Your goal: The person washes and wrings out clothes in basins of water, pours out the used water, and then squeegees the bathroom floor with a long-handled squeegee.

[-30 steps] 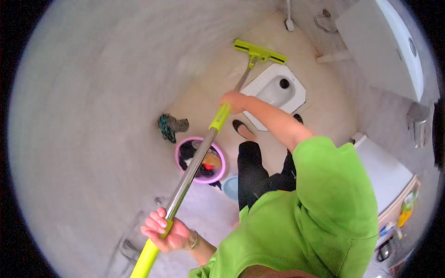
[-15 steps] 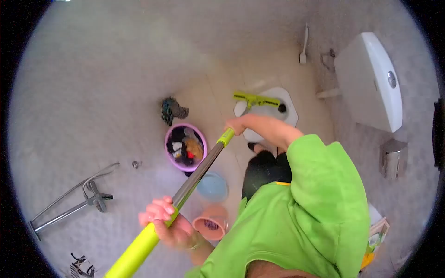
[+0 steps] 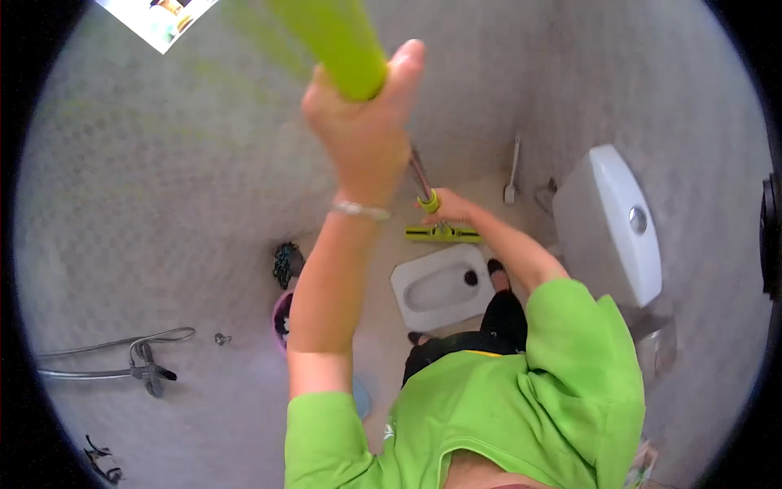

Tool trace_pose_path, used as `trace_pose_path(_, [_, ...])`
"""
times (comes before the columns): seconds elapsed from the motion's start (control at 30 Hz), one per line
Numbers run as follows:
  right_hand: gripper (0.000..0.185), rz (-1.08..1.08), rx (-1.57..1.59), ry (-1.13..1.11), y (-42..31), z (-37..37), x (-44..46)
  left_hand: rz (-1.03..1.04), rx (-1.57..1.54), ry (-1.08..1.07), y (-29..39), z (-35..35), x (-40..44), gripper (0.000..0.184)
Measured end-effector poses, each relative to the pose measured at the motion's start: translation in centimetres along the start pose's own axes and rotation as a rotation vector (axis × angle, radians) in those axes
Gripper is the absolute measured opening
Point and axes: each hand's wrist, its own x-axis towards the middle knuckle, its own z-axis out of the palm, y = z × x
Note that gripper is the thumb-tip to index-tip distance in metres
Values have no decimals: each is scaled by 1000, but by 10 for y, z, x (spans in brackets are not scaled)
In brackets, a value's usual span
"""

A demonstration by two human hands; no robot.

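A lime-green mop [image 3: 419,234] with a metal pole slants across the head view, its flat head on the tiled floor just beyond the white squat toilet [image 3: 440,287]. My left hand [image 3: 362,126] is wrapped round the thick green grip at the pole's upper end, close to the camera. Lower down, my right hand [image 3: 452,207] holds the pole by its green collar, right above the mop head. Part of the pole is hidden behind my left hand. My feet stand on either side of the toilet.
A white cistern [image 3: 603,228] hangs on the right wall, near a white brush [image 3: 511,175]. On the left are a shower fitting [image 3: 148,371], dark cloth [image 3: 287,262], a pink tub [image 3: 278,314] partly behind my left arm, and a blue basin [image 3: 361,398].
My left hand has swung the grip end from lower left up to the top. The mop head has moved off the toilet onto the floor beyond it. The view has shifted too.
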Motion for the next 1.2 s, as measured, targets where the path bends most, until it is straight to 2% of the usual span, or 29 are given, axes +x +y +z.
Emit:
trace_pose_path(0.03, [38, -12, -16, -17, 5, -9, -2, -69, -10, 39, -9, 24, 4, 22])
trace_pose_path(0.1, [34, 81, 44, 381, 17, -38, 3, 18, 180, 54, -33, 73, 17, 24])
trace_pose_path(0.17, [35, 125, 71, 398, 36, -70, 5, 7, 257, 74, -56, 124, 28, 25])
trace_pose_path(0.23, [35, 229, 83, 473, 75, -108, 26, -181, 314, -154, -69, 159, 44, 33])
trace_pose_path(0.3, [33, 313, 146, 514, 114, -144, 27, 80, 560, -240, -105, 184, 49, 52])
trace_pose_path(0.33, [32, 316, 217, 515, 112, -155, 32, 69, 542, -272, -107, 184, 47, 58])
trace_pose_path(0.37, [34, 272, 427, 578, 74, -165, 25, 45, 534, -294, -107, 176, 39, 64])
trace_pose_path(0.4, [36, 409, 173, 493, 86, -182, 29, 44, 544, -328, -109, 162, 26, 61])
trace_pose_path(0.43, [36, 112, -31, 669, 64, -185, 31, 40, 552, -363, -114, 145, 11, 57])
trace_pose_path(0.47, [38, 350, 47, 629, 150, -190, 60, -52, 609, -426, -116, 119, -3, 52])
trace_pose_path(0.53, [28, 303, 116, 528, 146, -215, 62, -279, 739, -520, -123, 64, -42, 45])
trace_pose_path(0.6, [24, 360, 363, 669, 168, -224, 82, -541, 901, -499, -126, -10, -91, 40])
trace_pose_path(0.63, [26, 366, 378, 674, 174, -227, 88, -748, 959, -426, -114, -45, -119, 38])
trace_pose_path(0.7, [29, 391, 356, 618, 172, -228, 95, -912, 1139, -211, -86, -118, -192, 33])
trace_pose_path(0.77, [37, 474, 281, 773, 161, -238, 102, -1136, 1177, 57, -42, -173, -267, 31])
trace_pose_path(0.8, [37, 470, 260, 732, 159, -234, 103, -1260, 1286, 145, -6, -190, -295, 30])
trace_pose_path(0.87, [50, 485, 248, 841, 157, -233, 99, -1400, 1288, 514, 53, -221, -377, 32])
trace_pose_path(0.9, [50, 482, 228, 809, 119, -216, 87, -1508, 1316, 648, 85, -224, -396, 32])
trace_pose_path(0.97, [62, 463, 295, 661, 15, -177, 43, -1634, 1301, 774, 143, -234, -460, 31])
trace_pose_path(1.03, [60, 387, 351, 439, 122, -198, 62, -1739, 1124, 1262, 174, -248, -505, 31])
trace_pose_path(1.07, [59, 350, 380, 329, 175, -208, 71, -1757, 1109, 1278, 181, -255, -514, 31])
trace_pose_path(1.13, [49, 628, 303, 306, 260, -208, 96, -1638, 857, 1772, 193, -273, -529, 31])
trace_pose_path(1.17, [44, 763, 270, 283, 296, -204, 107, -1642, 840, 1786, 191, -295, -554, 31])
trace_pose_path(1.2, [42, 810, 221, 274, 277, -174, 109, -1706, 933, 1669, 182, -317, -592, 32])
